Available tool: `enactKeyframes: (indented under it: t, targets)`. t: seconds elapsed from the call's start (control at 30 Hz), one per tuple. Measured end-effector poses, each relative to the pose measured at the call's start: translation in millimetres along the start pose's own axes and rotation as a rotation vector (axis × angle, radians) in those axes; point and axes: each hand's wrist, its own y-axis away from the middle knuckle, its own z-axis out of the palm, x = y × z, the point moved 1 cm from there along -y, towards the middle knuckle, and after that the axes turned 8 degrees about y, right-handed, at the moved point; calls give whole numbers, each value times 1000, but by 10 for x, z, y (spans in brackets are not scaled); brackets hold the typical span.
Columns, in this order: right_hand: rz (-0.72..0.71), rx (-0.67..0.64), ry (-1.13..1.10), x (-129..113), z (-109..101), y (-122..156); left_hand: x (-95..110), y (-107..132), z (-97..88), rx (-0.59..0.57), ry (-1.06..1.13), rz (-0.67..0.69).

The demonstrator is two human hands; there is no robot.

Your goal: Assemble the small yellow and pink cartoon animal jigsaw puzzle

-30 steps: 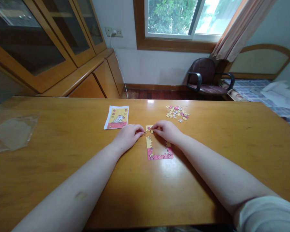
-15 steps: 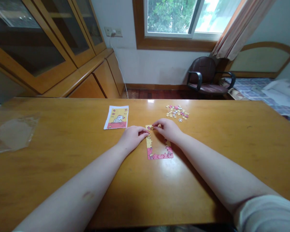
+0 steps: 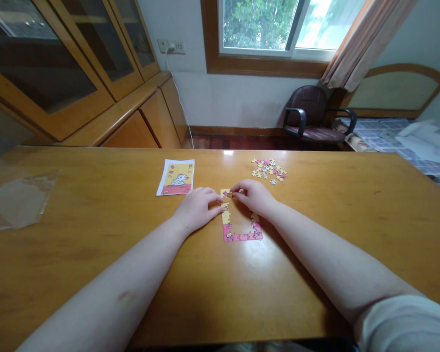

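Note:
A jigsaw puzzle border (image 3: 243, 237) lies on the table, pink along the near edge and yellow higher up, with bare wood inside it. My left hand (image 3: 198, 208) is at its left side, thumb and fingers apart, fingertips at the border's edge. Over the top of the border, my right hand (image 3: 254, 196) pinches a small yellow puzzle piece between thumb and fingertips. That hand hides part of the top and right edges. Beyond it sits a pile of loose puzzle pieces (image 3: 266, 168), yellow, pink and white. A reference picture (image 3: 176, 178) of a white cartoon animal lies left of the border.
The wooden table (image 3: 264, 293) reaches across the view. A clear plastic bag (image 3: 20, 200) lies at its left end. Behind are a glass-door cabinet (image 3: 132, 117), a brown armchair (image 3: 310, 115) and a bed (image 3: 396, 142).
My left hand has shifted slightly, and its thumb and index finger have parted from the pinch at the border's left side. The right hand stays almost in place.

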Motion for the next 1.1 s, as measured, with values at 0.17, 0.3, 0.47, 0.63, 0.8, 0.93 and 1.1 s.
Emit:
enactKeyframes:
  t: [0.17,0.3,0.47,0.63,0.8,0.93,1.1]
  targets:
    - [3,5,-2,-17,1,8,17,-5,31,-37,-22,54]
    - [6,-3,-20,-45,-6,15,24,-4,27,-24,-11,58]
    - [32,-14,-118,-106,10,20,17,-2,12,48,-8,-3]
    - [50,-45,-161,-170,71,17,16,-20,21,38,-32,-76]
    - [19,-40,-98,-158,129,2,11,-29,25,40,-35,-82]
    - [-38,-25,-14,-140,152,-3,3,-32,28,37,-39,-91]
    - [-119,2,28,-138,148,17,-5,-26,38,33,-35,-72]
